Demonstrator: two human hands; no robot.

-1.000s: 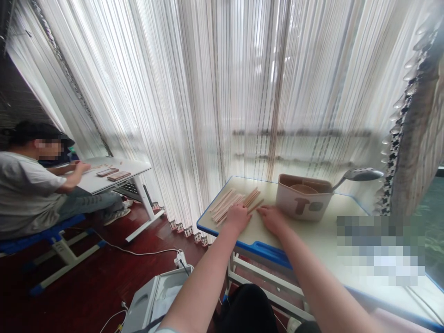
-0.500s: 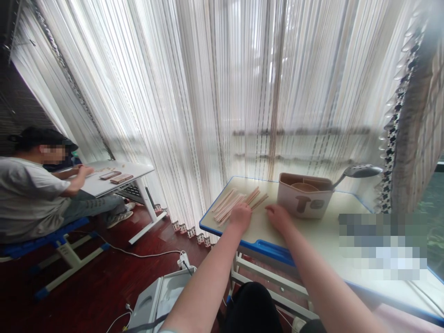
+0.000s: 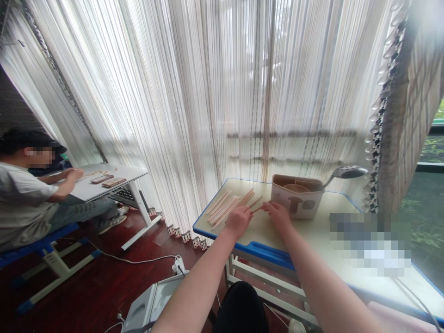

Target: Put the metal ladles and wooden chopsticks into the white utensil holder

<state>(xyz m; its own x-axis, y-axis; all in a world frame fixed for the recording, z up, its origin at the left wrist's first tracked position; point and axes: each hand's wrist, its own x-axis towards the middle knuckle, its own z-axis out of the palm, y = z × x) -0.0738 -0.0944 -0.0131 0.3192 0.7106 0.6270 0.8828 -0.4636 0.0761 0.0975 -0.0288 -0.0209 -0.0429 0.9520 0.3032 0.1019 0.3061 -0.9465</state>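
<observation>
Several pale wooden chopsticks (image 3: 225, 208) lie in a loose, slanting pile on the cream, blue-edged desk (image 3: 267, 233). My left hand (image 3: 239, 221) is closed at the near right side of the pile, its fingertips on one chopstick (image 3: 257, 209). My right hand (image 3: 278, 216) pinches the other end of that chopstick, just left of the utensil holder (image 3: 294, 206). This holder is whitish with a brown rim, dividers inside and a mushroom print. A slotted metal spoon (image 3: 350, 172) leans out of its right side. My fingers partly hide the held chopstick.
A blurred-out patch (image 3: 371, 243) covers things on the desk's right. Striped curtains (image 3: 194, 115) hang behind. At left a person (image 3: 24, 194) sits at a white table (image 3: 83, 192) with small pieces and two flat cases. A power strip (image 3: 178, 264) and cables lie on the floor.
My right hand has closed on the end of a chopstick beside my left hand. The fingertips of both hands now meet one chopstick. The view has turned slightly right.
</observation>
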